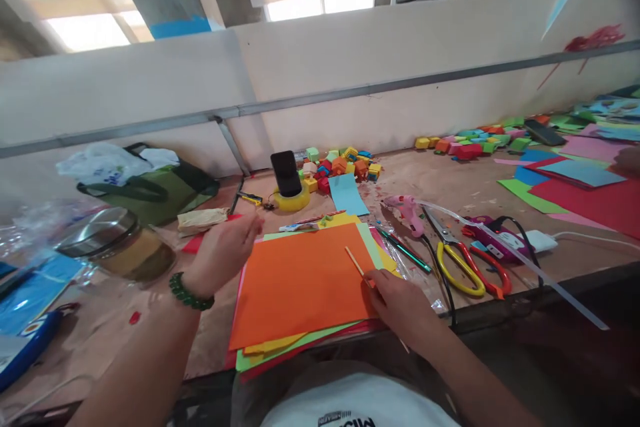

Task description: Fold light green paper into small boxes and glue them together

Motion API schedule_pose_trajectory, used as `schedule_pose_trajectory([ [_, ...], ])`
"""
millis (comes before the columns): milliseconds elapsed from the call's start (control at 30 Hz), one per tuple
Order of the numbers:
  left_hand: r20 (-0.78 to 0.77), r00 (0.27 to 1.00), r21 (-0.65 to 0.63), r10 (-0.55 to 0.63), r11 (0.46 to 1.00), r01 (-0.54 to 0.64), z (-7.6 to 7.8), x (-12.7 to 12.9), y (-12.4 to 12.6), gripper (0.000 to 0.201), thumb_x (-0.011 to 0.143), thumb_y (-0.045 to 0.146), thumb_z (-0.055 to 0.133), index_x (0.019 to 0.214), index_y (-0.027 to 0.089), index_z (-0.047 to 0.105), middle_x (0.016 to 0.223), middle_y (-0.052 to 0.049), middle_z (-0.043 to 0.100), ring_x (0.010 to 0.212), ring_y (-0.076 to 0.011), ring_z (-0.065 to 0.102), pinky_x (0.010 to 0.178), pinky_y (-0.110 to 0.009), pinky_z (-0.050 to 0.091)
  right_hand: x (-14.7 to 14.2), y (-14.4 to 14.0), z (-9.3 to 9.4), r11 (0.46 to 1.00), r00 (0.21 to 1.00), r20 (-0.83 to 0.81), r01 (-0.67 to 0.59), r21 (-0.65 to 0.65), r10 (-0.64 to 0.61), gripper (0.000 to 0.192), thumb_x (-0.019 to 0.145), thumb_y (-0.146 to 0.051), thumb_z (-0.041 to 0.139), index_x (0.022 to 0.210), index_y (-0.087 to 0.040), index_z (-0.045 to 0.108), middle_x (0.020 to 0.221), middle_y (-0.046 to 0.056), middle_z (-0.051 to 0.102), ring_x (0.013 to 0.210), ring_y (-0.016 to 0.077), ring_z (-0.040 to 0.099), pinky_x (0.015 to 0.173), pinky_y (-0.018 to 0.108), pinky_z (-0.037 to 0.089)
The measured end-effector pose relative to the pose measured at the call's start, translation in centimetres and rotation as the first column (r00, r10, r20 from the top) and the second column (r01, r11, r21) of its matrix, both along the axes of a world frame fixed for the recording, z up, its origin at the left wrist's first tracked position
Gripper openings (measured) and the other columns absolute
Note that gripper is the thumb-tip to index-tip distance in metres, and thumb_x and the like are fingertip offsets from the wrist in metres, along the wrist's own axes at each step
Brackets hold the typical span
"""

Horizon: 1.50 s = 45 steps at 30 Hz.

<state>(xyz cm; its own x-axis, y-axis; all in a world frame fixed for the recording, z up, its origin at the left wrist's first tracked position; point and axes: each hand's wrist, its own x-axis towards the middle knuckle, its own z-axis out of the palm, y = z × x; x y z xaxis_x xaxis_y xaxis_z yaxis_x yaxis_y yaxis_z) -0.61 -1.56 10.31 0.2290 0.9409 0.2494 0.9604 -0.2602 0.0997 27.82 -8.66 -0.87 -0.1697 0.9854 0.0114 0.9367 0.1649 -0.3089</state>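
Head view, read from the left: one glass jar (117, 245) with a metal lid stands on the surface (440, 180) near the left edge, one green bag (150, 190) behind it, and just to their right the left hand (223, 250) hovers above the left edge of the paper stack with its fingers loosely open and nothing in them; one green bead bracelet (189, 292) circles that wrist. At the middle lies the orange sheet (303, 283), top of a stack in which at least four other colours show at the edges, though the exact number of sheets cannot be told. On its right edge the right hand (400, 307) is closed around one thin wooden stick (357, 263), whose tip rests on the orange paper. To do this well, I judge the free hand should press flat on the left of the sheet so the stack does not slide, while the stick is kept low and steady against the paper and moved slowly, as the loose sheets beneath would shift easily. Behind the stack one black phone (286, 173) leans upright in one roll of yellow tape (291, 199), with a heap of small coloured paper boxes beside it, too many to count surely. Further right lie one pink glue gun (407, 207), two pairs of scissors, one yellow-handled (457, 267) and one red-handled (487, 265), then a second heap of boxes and several loose sheets at the far right
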Motion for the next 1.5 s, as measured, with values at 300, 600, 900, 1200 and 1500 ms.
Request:
schedule_pose_trajectory([
  [300,-0.197,0.946,-0.252,-0.257,0.946,0.204,-5.8,1.6,-6.8,0.052,0.081,0.048,0.061,0.127,0.023,0.055,0.128,-0.016,0.058,0.119,-0.0313,0.054,0.097,-0.043,0.043,4.3,3.0,-0.4,0.976,0.970,0.153,0.168,0.140,-0.189,0.022,0.091,-0.020,0.044,0.104,-0.018,0.062,0.100,0.011,0.069,0.092,0.0260,0.065,0.069,0.033,0.047],
  [600,-0.017,0.982,-0.251,-0.186,0.952,0.175,-11.1,0.7,-9.0,0.061,0.090,0.053,0.046,0.142,0.021,0.042,0.148,-0.017,0.040,0.136,-0.0314,0.037,0.109,-0.048,0.033,1.3,-0.9,-1.1,0.869,0.956,-0.021,-0.258,0.422,0.294,0.043,0.087,-0.038,0.057,0.128,-0.023,0.054,0.134,0.012,0.056,0.123,0.0287,0.052,0.100,0.049,0.045],
  [900,-0.049,0.989,-0.188,-0.138,0.974,0.127,-9.6,1.9,-10.7,0.045,0.087,0.042,0.057,0.128,0.023,0.055,0.137,-0.013,0.054,0.127,-0.0296,0.049,0.104,-0.050,0.038,-0.3,-1.7,-2.5,0.829,0.916,0.050,-0.381,0.410,0.397,0.038,0.084,-0.024,0.063,0.121,-0.016,0.058,0.121,0.015,0.065,0.112,0.0279,0.061,0.094,0.045,0.054],
  [1200,-0.050,0.983,-0.115,-0.177,0.979,0.170,-10.3,4.3,-11.6,0.038,0.086,0.036,0.061,0.122,0.023,0.057,0.128,-0.012,0.060,0.122,-0.0288,0.052,0.106,-0.053,0.035,-1.3,-3.2,-0.1,0.839,0.918,0.161,-0.397,0.372,0.363,0.019,0.087,-0.010,0.051,0.092,-0.020,0.066,0.099,0.009,0.071,0.091,0.0206,0.068,0.080,0.034,0.056],
  [1500,0.129,0.949,-0.116,-0.287,0.946,0.302,-9.5,6.4,-11.6,0.044,0.083,0.003,0.045,0.107,0.030,0.070,0.121,-0.005,0.067,0.116,-0.0239,0.057,0.106,-0.055,0.035,0.2,-5.3,0.5,0.844,0.883,-0.034,-0.435,0.313,0.467,0.041,0.079,-0.006,0.057,0.116,-0.023,0.062,0.111,0.007,0.069,0.107,0.0222,0.061,0.092,0.038,0.050],
])
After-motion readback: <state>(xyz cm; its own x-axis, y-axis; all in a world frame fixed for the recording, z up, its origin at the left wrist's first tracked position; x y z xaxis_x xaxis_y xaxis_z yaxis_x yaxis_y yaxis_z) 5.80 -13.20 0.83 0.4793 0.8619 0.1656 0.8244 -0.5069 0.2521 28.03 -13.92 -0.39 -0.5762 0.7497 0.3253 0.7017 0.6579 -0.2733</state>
